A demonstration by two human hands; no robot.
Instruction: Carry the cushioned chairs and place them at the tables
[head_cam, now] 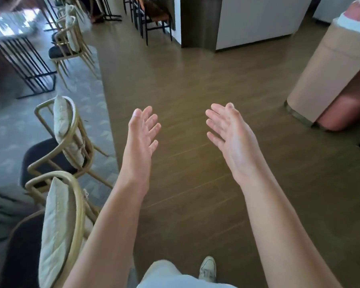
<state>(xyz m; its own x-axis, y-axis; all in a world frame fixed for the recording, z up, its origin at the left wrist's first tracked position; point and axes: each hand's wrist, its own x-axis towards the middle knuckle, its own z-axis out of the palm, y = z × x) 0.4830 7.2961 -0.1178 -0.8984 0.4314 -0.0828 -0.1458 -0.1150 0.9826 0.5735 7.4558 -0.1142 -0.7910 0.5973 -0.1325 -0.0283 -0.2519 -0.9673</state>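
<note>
Both hands are empty: the left hand (142,129) and the right hand (229,129) hang over the wooden floor (195,80) with fingers spread and palms turned inward, each grip open on nothing. 2 cushioned chairs stand at the left, the nearest chair (58,221) just beside the left forearm and the second chair (64,129) beyond it, both on the grey carpet (96,104). A further pair (69,38) sits by the glass-topped surface (8,26) at the upper left.

The likely risk is the left arm or leg catching the nearest chair's curved back in passing and tipping it. A later lift by the thin back rail alone could let the chair swing into its neighbour.

The upper left is motion-blurred, so the far chairs' count is uncertain. The nearest chair's seat and legs are cut off by the frame edge.
</note>
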